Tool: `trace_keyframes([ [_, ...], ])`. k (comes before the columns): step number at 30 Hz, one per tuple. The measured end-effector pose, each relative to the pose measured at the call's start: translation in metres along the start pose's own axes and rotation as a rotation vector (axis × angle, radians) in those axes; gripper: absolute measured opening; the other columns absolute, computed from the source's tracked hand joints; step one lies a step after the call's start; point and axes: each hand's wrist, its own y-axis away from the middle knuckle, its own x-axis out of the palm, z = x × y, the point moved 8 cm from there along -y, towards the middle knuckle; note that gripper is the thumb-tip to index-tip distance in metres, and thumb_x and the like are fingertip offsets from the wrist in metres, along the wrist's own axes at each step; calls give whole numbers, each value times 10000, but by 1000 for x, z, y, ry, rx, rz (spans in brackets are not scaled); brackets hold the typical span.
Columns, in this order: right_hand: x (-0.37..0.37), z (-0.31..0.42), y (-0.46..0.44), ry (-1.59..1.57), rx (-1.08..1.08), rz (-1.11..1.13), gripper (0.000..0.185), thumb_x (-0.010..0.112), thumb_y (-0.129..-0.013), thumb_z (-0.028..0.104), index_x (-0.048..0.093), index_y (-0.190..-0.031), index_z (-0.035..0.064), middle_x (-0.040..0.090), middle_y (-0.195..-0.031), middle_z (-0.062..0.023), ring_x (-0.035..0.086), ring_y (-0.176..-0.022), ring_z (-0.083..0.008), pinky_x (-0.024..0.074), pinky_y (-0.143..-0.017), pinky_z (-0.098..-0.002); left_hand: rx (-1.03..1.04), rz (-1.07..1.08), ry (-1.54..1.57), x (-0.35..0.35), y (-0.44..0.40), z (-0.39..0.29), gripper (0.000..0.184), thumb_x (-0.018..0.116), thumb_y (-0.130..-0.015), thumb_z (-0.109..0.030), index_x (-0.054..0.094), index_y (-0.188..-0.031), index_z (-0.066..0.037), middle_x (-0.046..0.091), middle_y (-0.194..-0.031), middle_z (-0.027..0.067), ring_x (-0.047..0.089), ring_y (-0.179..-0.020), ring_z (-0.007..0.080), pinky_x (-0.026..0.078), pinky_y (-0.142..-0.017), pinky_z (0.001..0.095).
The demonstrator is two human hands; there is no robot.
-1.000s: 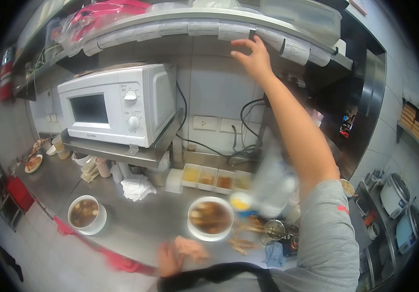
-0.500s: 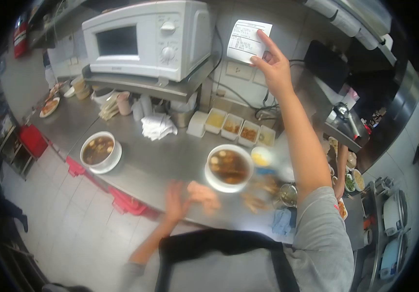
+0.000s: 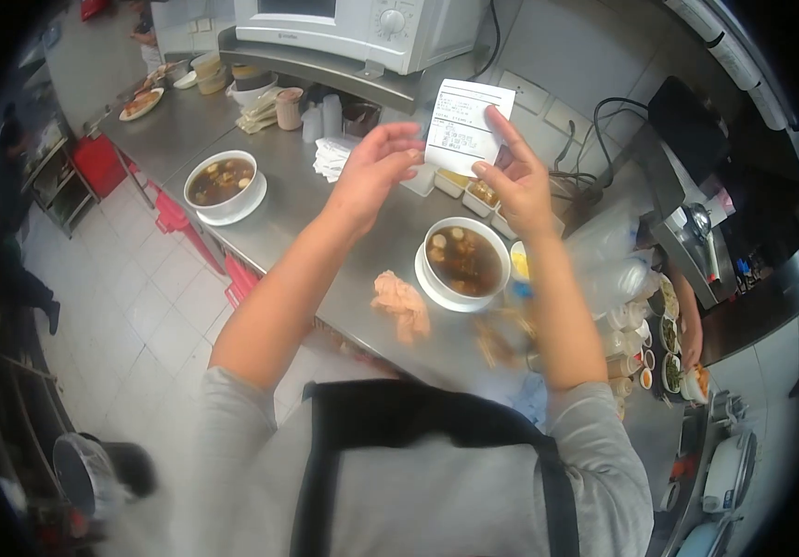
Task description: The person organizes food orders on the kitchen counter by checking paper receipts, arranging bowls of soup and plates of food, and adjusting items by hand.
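A white printed paper slip [image 3: 467, 130] is pinched between thumb and finger of my right hand [image 3: 520, 181], raised over the counter. Just left of the slip is my left hand [image 3: 376, 176], fingers apart and holding nothing; whether its fingertips touch the paper edge is hard to tell. Below the slip, a white bowl of dark soup [image 3: 462, 260] stands on a white saucer. A crumpled orange cloth [image 3: 401, 304] lies to the bowl's left. Farther left, a second soup bowl [image 3: 222, 182] sits on its own saucer.
A microwave [image 3: 362, 28] rests on a metal shelf at the top. White napkins [image 3: 334, 158] and small food containers [image 3: 483, 197] line the counter's back. At the right, another person's hand [image 3: 692, 345] is near food bowls. A dark bin [image 3: 84, 473] stands lower left.
My right hand has taken the slip from the overhead rail and brought it lower. My left hand has risen from beside the orange cloth towards the slip. The view has tilted down.
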Motion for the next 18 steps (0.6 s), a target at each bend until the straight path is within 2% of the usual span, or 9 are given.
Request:
trace_keyframes([
  [3, 1, -9, 12, -81, 30, -8, 624, 579, -761, -105, 408, -1346, 31, 351, -1398, -113, 475, -1163, -202, 500, -804, -273, 106, -3, 38, 14, 6, -9, 399, 570, -837, -77, 454, -1218, -58, 535, -1130, 77, 545, -998, 147, 432, -852, 280],
  [9, 14, -30, 29, -117, 136, 23, 631, 574, -763, -104, 409, -1352, 53, 351, -1399, -102, 493, -1135, -192, 503, -788, -278, 155, -76, -23, 6, 21, -5, 451, 558, -795, 28, 458, -1230, -35, 515, -1163, 96, 555, -996, 146, 450, -845, 278],
  [15, 31, -49, 28, -127, 168, 58, 626, 561, -775, -87, 397, -1361, 58, 353, -1394, -93, 481, -1137, -177, 496, -778, -266, 64, -84, -115, -18, 23, 3, 509, 528, -765, 70, 474, -1268, 20, 586, -1120, 133, 573, -991, 145, 441, -870, 268],
  [18, 41, -70, 16, -125, 189, 52, 628, 559, -776, -85, 392, -1365, 58, 357, -1389, -88, 473, -1141, -173, 492, -774, -262, 126, -71, -122, -44, 11, 11, 529, 517, -763, 77, 460, -1286, 23, 623, -1046, 140, 578, -973, 139, 438, -869, 261],
])
